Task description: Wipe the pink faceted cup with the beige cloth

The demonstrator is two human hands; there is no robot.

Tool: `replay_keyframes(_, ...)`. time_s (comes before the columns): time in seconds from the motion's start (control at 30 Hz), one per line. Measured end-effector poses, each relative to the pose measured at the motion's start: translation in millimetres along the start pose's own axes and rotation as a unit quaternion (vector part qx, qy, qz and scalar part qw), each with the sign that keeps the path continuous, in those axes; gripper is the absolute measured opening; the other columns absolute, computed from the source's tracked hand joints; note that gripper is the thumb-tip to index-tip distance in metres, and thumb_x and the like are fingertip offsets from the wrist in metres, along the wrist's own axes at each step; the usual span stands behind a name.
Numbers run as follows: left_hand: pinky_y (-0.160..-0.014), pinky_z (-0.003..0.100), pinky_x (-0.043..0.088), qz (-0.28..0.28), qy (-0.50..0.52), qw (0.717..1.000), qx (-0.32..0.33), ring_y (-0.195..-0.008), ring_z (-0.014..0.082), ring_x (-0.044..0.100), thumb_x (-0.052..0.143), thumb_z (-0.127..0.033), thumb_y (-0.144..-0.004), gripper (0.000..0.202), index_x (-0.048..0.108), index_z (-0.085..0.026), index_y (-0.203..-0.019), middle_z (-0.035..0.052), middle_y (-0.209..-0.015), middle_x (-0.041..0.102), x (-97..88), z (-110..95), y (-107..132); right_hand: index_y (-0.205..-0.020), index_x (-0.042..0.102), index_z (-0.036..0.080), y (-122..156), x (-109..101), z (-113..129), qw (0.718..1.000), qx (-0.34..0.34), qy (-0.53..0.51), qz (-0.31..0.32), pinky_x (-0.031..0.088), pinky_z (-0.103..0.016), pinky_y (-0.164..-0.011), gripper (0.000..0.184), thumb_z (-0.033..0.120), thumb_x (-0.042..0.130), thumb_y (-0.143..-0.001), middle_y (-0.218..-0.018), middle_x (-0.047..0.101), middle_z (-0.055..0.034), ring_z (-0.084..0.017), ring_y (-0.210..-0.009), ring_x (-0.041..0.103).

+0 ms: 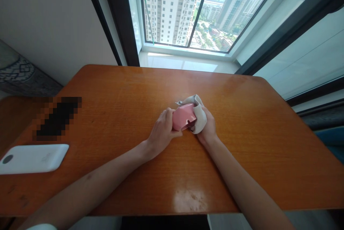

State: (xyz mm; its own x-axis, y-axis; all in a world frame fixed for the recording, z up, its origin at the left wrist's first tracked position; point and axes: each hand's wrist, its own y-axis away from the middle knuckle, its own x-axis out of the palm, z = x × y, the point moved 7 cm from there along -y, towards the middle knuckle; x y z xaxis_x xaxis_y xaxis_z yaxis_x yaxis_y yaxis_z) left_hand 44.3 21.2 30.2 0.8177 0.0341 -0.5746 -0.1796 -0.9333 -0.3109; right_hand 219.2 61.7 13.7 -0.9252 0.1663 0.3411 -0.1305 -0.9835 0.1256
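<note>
Over the middle of the wooden table, a glossy pink object [184, 116] with a dark notch in its lower edge is held between my two hands. I cannot make out its exact kind. My left hand [161, 129] is closed on its left side, thumb and fingers gripping it. In my right hand [209, 126] is a bunched, pale grey cloth [200, 117], wrapped against the right end of the pink object. The cloth hides that end and most of my right fingers.
The brown wooden table [129, 93] reaches to a window [188, 14]. At the left lie a white flat device [34, 158] with a dark round spot and a blurred-out dark object [59, 118]. A patterned grey cushion-like thing [24, 72] is beyond the left edge.
</note>
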Motion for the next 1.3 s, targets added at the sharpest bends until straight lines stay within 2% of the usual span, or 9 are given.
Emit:
replay_keyframes(0.13, -0.090, 0.037, 0.051, 0.003, -0.006, 1.000, -0.014, -0.101, 0.0238, 0.063, 0.078, -0.009, -0.077, 0.048, 0.050, -0.023, -0.113, 0.0026, -0.111, 0.066, -4.0, -1, -2, -0.085, 0.069, 0.022, 3, -5, 5, 0.997, -0.046, 0.066, -0.017, 0.047, -0.031, -0.058, 0.037, 0.057, 0.067, -0.098, -0.070, 0.067, 0.0032, -0.016, -0.059, 0.055)
replay_keyframes(0.23, -0.090, 0.039, 0.052, -0.002, -0.010, 1.000, -0.024, -0.101, 0.0248, 0.064, 0.080, -0.011, -0.077, 0.049, 0.053, -0.024, -0.116, 0.0024, -0.111, 0.068, -6.5, 1, -2, -0.100, 0.077, 0.022, 20, 3, 28, 0.960, -0.193, 0.204, -0.016, 0.056, -0.035, -0.074, 0.037, 0.050, 0.055, -0.109, -0.087, 0.078, -0.0013, -0.020, -0.076, 0.068)
replay_keyframes(0.43, -0.108, 0.047, 0.057, -0.053, 0.031, 0.997, 0.041, -0.118, 0.0285, 0.070, 0.065, -0.022, -0.099, 0.026, 0.059, -0.023, -0.124, 0.0090, -0.127, 0.072, -1.6, 14, 8, -0.153, 0.067, 0.027, 79, 58, 56, 0.691, -0.532, 0.467, 0.146, 0.038, -0.065, -0.135, 0.049, 0.025, 0.061, -0.104, -0.155, 0.073, -0.0070, -0.038, -0.158, 0.055)
replay_keyframes(0.53, -0.112, 0.046, 0.056, -0.055, 0.040, 0.996, 0.063, -0.122, 0.0287, 0.071, 0.058, -0.022, -0.104, 0.017, 0.060, -0.023, -0.120, 0.0096, -0.127, 0.073, -0.1, 16, 9, -0.157, 0.063, 0.028, 87, 68, 54, 0.632, -0.567, 0.505, 0.160, 0.036, -0.067, -0.136, 0.057, 0.026, 0.066, -0.100, -0.152, 0.076, -0.0060, -0.040, -0.157, 0.056)
replay_keyframes(0.63, -0.096, 0.043, 0.059, -0.030, 0.045, 0.997, 0.059, -0.102, 0.0250, 0.070, 0.063, -0.021, -0.100, 0.016, 0.059, -0.024, -0.115, 0.0063, -0.114, 0.072, -3.1, 7, 3, -0.151, 0.068, 0.026, 78, 61, 60, 0.698, -0.533, 0.460, 0.130, 0.042, -0.063, -0.133, 0.048, 0.024, 0.059, -0.105, -0.151, 0.075, -0.0099, -0.037, -0.152, 0.061)
replay_keyframes(0.77, -0.085, 0.038, 0.054, -0.001, -0.005, 1.000, 0.017, -0.094, 0.0238, 0.064, 0.083, -0.018, -0.081, 0.042, 0.052, -0.025, -0.107, 0.0008, -0.102, 0.065, -5.4, -4, -3, -0.124, 0.080, 0.023, 44, 31, 55, 0.884, -0.340, 0.320, 0.034, 0.059, -0.044, -0.101, 0.036, 0.037, 0.049, -0.112, -0.124, 0.082, -0.0084, -0.026, -0.112, 0.076)
replay_keyframes(0.9, -0.084, 0.034, 0.050, -0.009, -0.012, 1.000, -0.002, -0.091, 0.0210, 0.061, 0.079, -0.010, -0.077, 0.046, 0.048, -0.025, -0.108, -0.0012, -0.100, 0.062, -4.6, -3, -1, -0.081, 0.075, 0.020, 17, 4, 28, 0.977, -0.132, 0.157, -0.052, 0.044, -0.030, -0.062, 0.036, 0.048, 0.062, -0.101, -0.071, 0.065, 0.0023, -0.014, -0.063, 0.050)
replay_keyframes(1.07, -0.087, 0.036, 0.052, 0.001, -0.004, 1.000, -0.003, -0.096, 0.0228, 0.063, 0.080, -0.014, -0.083, 0.044, 0.048, -0.024, -0.112, 0.0018, -0.108, 0.063, 0.5, 2, -1, -0.087, 0.076, 0.018, 5, 4, 9, 0.999, -0.021, 0.013, -0.026, 0.041, -0.028, -0.060, 0.032, 0.050, 0.072, -0.087, -0.076, 0.065, 0.0025, -0.013, -0.066, 0.048)
replay_keyframes(1.3, -0.113, 0.060, 0.051, 0.046, -0.070, 0.996, 0.021, -0.135, 0.0383, 0.061, 0.079, -0.031, -0.095, 0.058, 0.046, -0.020, -0.141, 0.0167, -0.144, 0.065, 9.2, 0, -4, -0.089, 0.073, 0.020, 26, 0, 46, 0.943, -0.247, 0.218, -0.055, 0.048, -0.031, -0.070, 0.039, 0.050, 0.056, -0.107, -0.081, 0.068, 0.0005, -0.016, -0.074, 0.060)
